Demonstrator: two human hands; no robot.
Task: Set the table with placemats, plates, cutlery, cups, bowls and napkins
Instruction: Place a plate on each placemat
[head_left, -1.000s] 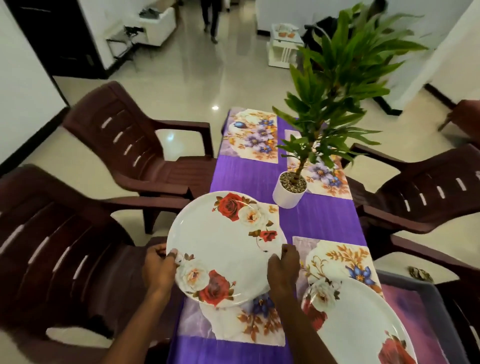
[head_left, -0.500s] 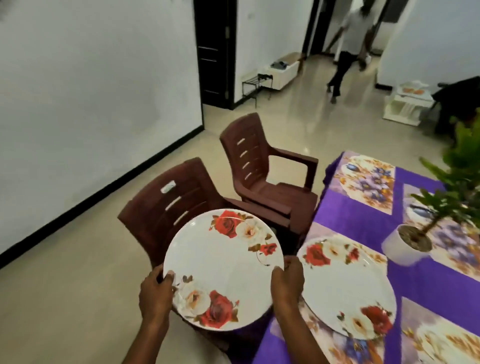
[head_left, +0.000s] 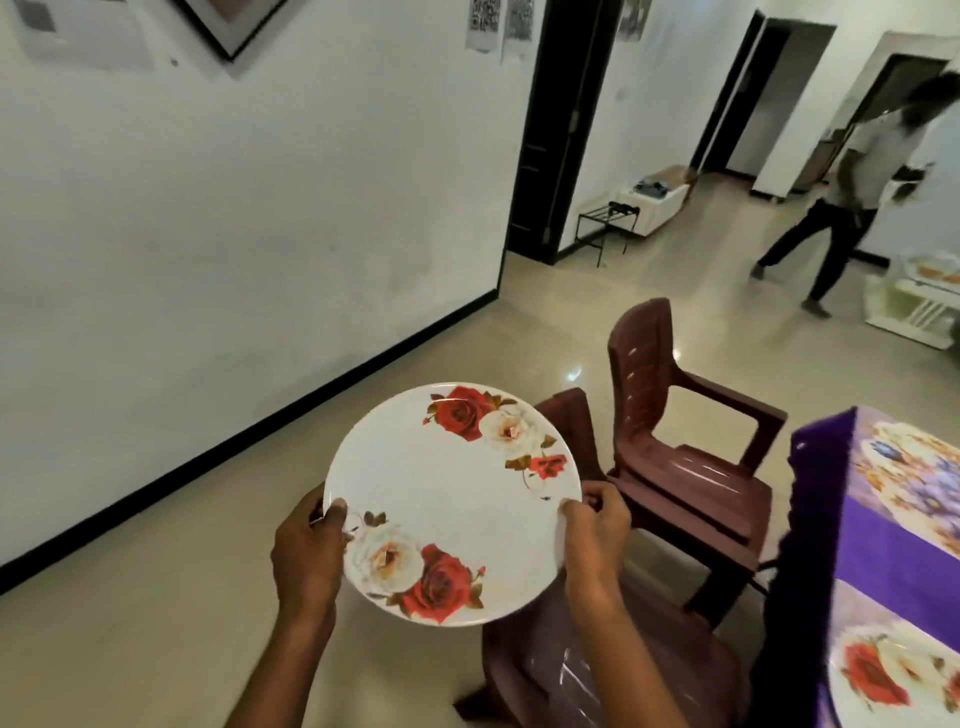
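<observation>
I hold a white plate with red and cream roses (head_left: 452, 501) level in front of me, over the floor and a chair, left of the table. My left hand (head_left: 309, 556) grips its left rim, thumb on top. My right hand (head_left: 597, 538) grips its right rim. Another rose plate (head_left: 893, 675) lies on a floral placemat (head_left: 852, 613) at the lower right, on the table's purple cloth (head_left: 893, 551). A further floral placemat (head_left: 914, 467) lies beyond it.
Two brown plastic chairs (head_left: 685, 457) (head_left: 613, 670) stand along the table's left side. A white wall with a black skirting runs on the left. A person (head_left: 852, 197) walks across the tiled floor at the back right, near a white shelf (head_left: 919, 301).
My view has swung left, away from the table, with the plate still held in both hands. One rose plate now lies on the near placemat. The potted plant has left the view.
</observation>
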